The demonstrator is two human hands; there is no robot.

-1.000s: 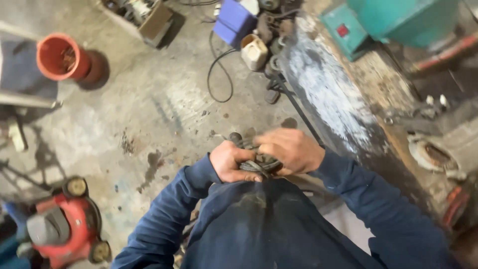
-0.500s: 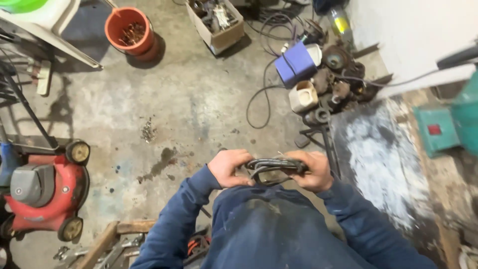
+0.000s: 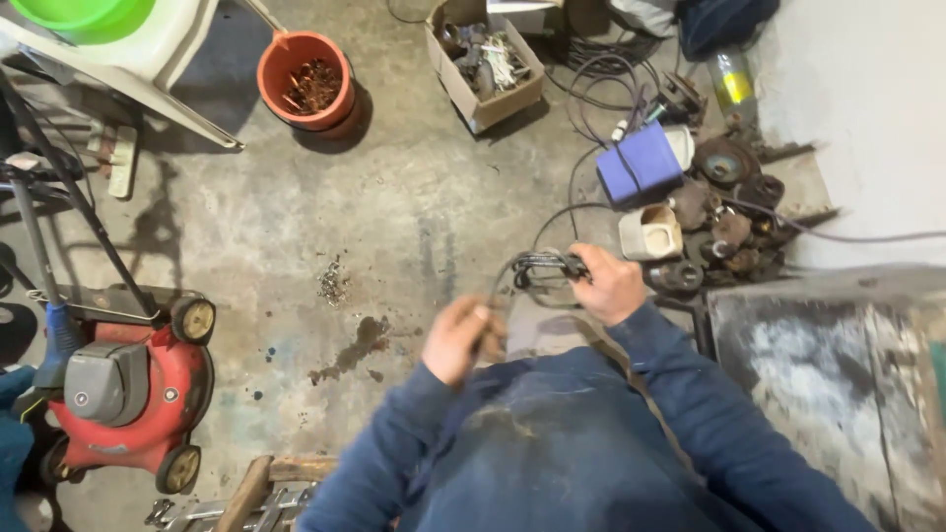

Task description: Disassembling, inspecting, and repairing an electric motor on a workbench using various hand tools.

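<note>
I look down at my own blue-sleeved arms over a stained concrete floor. My right hand [image 3: 609, 284] grips a bundle of coiled black cable [image 3: 540, 267] held out in front of me. My left hand [image 3: 459, 338] is lower and closer to my body, closed around a strand of the same cable that runs up in a loop to the bundle. The left hand is blurred by motion.
A red lawn mower [image 3: 123, 379] stands at the left. An orange bucket [image 3: 307, 84] and a cardboard box of parts [image 3: 486, 61] sit farther off. A purple box [image 3: 638, 164], a white container [image 3: 650, 232] and rusty metal parts lie by a worn workbench [image 3: 838, 374] at right.
My hands, together on the cable bundle before, have separated: the left has pulled down and back along a strand while the right holds the coil forward. My view has swung left.
</note>
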